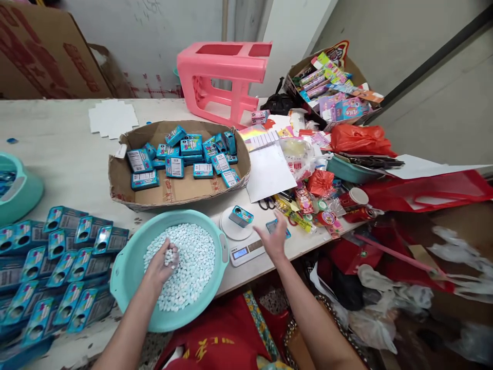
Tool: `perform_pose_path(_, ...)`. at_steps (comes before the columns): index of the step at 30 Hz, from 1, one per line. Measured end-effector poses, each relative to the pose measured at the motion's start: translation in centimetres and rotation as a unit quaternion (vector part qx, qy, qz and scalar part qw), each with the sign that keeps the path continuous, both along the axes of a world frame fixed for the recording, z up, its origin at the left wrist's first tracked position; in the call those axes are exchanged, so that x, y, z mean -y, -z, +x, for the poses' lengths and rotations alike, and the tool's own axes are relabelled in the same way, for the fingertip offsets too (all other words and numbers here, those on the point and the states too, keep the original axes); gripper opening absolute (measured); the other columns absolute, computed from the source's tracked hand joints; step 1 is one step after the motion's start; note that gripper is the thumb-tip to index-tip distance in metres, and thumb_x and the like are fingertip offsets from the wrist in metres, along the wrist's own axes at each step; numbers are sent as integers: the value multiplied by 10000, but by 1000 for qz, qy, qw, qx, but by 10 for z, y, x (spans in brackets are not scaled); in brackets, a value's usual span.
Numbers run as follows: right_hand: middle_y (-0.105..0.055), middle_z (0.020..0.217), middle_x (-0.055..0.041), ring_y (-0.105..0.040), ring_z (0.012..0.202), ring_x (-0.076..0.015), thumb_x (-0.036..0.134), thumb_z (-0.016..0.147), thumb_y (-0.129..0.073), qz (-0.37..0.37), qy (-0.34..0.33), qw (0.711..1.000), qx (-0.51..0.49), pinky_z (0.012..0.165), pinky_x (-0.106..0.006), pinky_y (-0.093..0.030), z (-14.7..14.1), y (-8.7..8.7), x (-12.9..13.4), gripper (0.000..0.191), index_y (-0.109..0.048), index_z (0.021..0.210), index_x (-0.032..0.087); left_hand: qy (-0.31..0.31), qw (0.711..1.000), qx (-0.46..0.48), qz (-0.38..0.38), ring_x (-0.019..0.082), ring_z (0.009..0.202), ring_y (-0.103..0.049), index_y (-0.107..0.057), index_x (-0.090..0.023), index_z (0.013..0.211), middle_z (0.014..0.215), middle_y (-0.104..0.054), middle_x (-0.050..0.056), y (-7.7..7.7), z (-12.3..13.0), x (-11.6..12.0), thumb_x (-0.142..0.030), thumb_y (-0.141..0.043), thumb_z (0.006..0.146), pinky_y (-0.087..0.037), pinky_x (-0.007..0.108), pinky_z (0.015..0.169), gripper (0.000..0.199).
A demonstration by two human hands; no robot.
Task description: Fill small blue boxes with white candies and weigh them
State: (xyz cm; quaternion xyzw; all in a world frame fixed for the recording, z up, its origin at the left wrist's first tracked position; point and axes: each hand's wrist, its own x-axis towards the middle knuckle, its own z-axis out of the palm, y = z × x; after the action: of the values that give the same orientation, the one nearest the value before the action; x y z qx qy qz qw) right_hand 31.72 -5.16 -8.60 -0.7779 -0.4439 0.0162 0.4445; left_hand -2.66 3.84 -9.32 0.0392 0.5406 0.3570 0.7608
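Note:
My left hand [162,264] is inside a turquoise basin [127,259] of small white candies [192,262]. Its fingers are curled round some of the candies, a few showing at the fingertips. My right hand [274,240] hovers with thumb and fingers apart, holding nothing, just right of a small blue candy box [241,216]. That box stands on the round plate of a white digital scale [248,253]; its display is too small to read. Behind the right hand's fingers, a flat blue packet [278,228] lies partly hidden on the table.
Rows of blue boxes with round holes [63,267] stand at left, near another turquoise basin [26,192]. A cardboard tray [181,190] holds several blue boxes. Behind it lies a pink stool [223,67]. Scissors [266,204], wrappers and a full carton [308,103] crowd the right side.

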Motion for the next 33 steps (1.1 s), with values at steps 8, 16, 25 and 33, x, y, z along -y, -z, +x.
perform_pose_path(8, -608, 994, -48, -580, 936, -202, 351, 765, -687, 15, -177, 978, -108, 853, -346, -464, -70, -69, -46, 309, -587, 1022, 211, -63, 994, 66, 66, 43, 287, -288, -408, -174, 587, 405, -337, -70, -58, 25, 5, -347, -537, 868, -184, 160, 291, 355)
perform_pose_path(16, -611, 900, -25, -586, 861, -202, 268, 728, -740, -25, -366, 922, -122, 757, -320, -469, -166, -83, -28, 315, -612, 1013, 230, -145, 937, -27, 316, 64, 407, -437, -398, -169, 518, 454, -374, -52, -137, 51, 5, -415, -615, 798, -359, 198, 434, 432)
perform_pose_path(25, -623, 932, -38, -586, 901, -213, 261, 711, -754, -44, -363, 921, -136, 790, -330, -465, -176, -80, -29, 335, -622, 1017, 221, -186, 912, -71, 358, 83, 465, -472, -419, -171, 545, 484, -390, -48, -125, 47, 5, -410, -599, 812, -407, 223, 518, 401)
perform_pose_path(33, -640, 913, -25, -607, 870, -204, 328, 681, -767, -51, -330, 913, -236, 772, -325, -495, -158, -93, -25, 324, -650, 963, 220, -119, 945, -36, 301, 44, 374, -263, -393, -176, 572, 486, -316, -61, -128, 29, 1, -464, -584, 812, -209, 177, 368, 421)
